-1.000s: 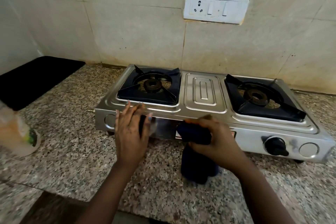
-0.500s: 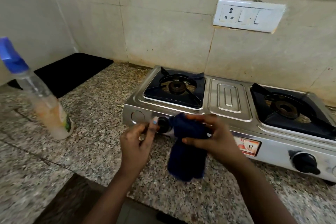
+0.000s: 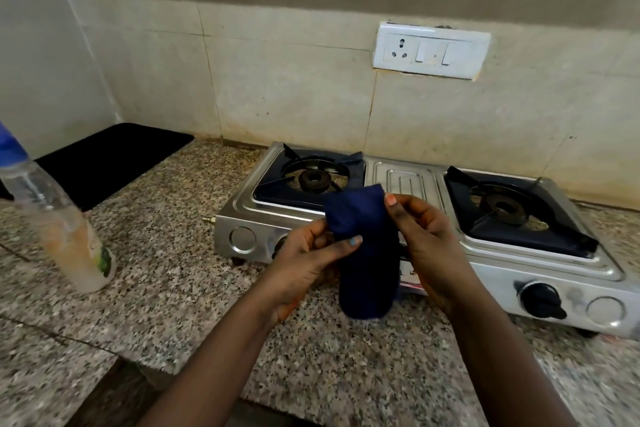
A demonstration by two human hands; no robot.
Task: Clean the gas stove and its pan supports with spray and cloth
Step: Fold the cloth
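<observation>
Dim, even indoor light; soft glare on the steel stove [image 3: 408, 180], edges bent and blurred.

No wording, brand, number or sign can be made out anywhere. The spray bottle [image 3: 74, 236] carries a label with a green patch near its base, but it is too blurred to read. On the front of the gas stove [image 3: 433, 246], a small plate with dark marks peeks out beside the cloth [image 3: 363, 253]; most of it is hidden and the marks are illegible.
</observation>
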